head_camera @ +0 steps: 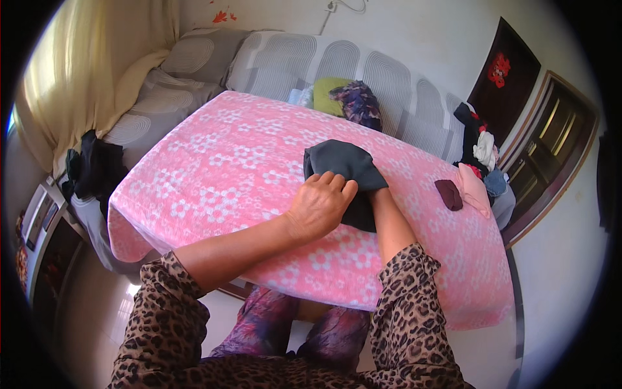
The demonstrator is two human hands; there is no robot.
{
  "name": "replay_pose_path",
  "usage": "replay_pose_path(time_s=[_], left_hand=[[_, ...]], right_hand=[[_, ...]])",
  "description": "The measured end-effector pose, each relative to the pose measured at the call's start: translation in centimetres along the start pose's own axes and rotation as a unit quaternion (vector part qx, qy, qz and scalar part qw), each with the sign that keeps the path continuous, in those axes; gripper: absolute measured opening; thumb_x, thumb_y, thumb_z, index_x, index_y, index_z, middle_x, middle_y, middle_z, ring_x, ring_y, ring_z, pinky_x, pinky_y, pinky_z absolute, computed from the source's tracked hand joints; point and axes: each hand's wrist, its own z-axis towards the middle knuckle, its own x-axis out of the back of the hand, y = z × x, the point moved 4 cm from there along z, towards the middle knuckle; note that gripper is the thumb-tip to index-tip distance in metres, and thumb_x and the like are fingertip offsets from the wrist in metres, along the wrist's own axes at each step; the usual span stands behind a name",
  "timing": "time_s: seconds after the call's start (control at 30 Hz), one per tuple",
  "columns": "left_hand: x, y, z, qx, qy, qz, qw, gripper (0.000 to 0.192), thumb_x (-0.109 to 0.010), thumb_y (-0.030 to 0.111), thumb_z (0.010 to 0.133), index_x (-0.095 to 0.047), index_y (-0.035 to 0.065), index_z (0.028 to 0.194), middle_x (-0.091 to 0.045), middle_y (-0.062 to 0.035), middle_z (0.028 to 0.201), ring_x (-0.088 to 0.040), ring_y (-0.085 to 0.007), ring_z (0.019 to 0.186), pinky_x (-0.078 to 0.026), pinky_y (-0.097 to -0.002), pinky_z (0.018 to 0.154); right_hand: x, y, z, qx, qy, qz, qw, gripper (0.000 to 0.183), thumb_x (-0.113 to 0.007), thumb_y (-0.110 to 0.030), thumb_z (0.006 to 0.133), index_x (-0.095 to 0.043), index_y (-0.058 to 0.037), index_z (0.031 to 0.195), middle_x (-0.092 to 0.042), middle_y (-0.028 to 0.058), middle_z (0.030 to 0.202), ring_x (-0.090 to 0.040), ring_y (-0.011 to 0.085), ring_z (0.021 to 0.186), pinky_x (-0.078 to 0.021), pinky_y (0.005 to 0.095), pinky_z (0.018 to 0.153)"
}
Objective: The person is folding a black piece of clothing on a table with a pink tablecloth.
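Note:
A dark grey cloth garment [337, 160] is bunched over the near middle of a pink blanket [214, 170] with white flowers, which covers a table. My left hand [325, 204] pinches the garment's near edge with bent fingers. The wrist of my right hand [380, 198] goes in under or inside the cloth, so its fingers are hidden. A darker, black part of the fabric [359, 214] hangs below, between my two hands.
At the table's right lie a folded maroon cloth [448, 195] and a pink garment [472, 189], beside a clothes pile [483, 148]. A grey patterned sofa [388, 73] runs behind, with a green cushion [325, 95] and patterned fabric [359, 104]. Black clothing [99, 160] lies left.

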Motion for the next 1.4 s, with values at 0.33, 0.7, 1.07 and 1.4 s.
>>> replay_pose_path(time_s=[0.33,0.7,1.07,1.4], left_hand=[[0.0,1.0,-0.9,-0.111,0.006,-0.054,0.992,0.014,-0.058,0.010,0.076,-0.050,0.0041,0.086,-0.053,-0.0110,0.079,-0.057,-0.0272,0.077,-0.049,-0.0384,0.071],[-0.3,0.5,-0.9,-0.058,-0.008,-0.088,0.994,0.014,-0.060,0.009,0.078,-0.053,0.0032,0.088,-0.054,-0.0114,0.081,-0.057,-0.0296,0.077,-0.048,-0.0401,0.069],[-3.6,-3.0,-0.5,0.074,-0.001,-0.036,0.997,0.027,-0.059,0.002,0.082,-0.054,0.0089,0.107,-0.057,-0.0121,0.092,-0.065,-0.0319,0.085,-0.055,-0.0427,0.068],[-3.9,-3.3,-0.5,0.125,-0.053,-0.094,0.986,0.036,-0.055,-0.003,0.080,-0.052,0.0098,0.113,-0.058,-0.0179,0.098,-0.065,-0.0413,0.084,-0.054,-0.0496,0.069]], right_hand=[[-0.7,0.3,0.2,0.020,0.041,-0.049,0.998,0.014,-0.062,-0.019,0.076,-0.071,-0.0098,0.068,-0.072,0.0124,0.073,-0.071,0.0263,0.067,-0.0546,0.0359,0.058],[-2.1,0.8,0.7,-0.041,0.000,-0.028,0.999,0.012,-0.062,-0.018,0.077,-0.070,-0.0120,0.069,-0.070,0.0124,0.070,-0.070,0.0251,0.063,-0.0543,0.0366,0.055],[-1.8,0.8,-1.6,-0.101,-0.003,0.110,0.989,0.013,-0.061,-0.018,0.078,-0.071,-0.0113,0.074,-0.072,0.0145,0.076,-0.072,0.0274,0.071,-0.0555,0.0380,0.058],[-0.9,1.7,-2.6,-0.124,-0.046,0.071,0.989,0.015,-0.064,-0.023,0.076,-0.073,-0.0135,0.084,-0.073,0.0156,0.086,-0.074,0.0302,0.084,-0.0569,0.0399,0.067]])
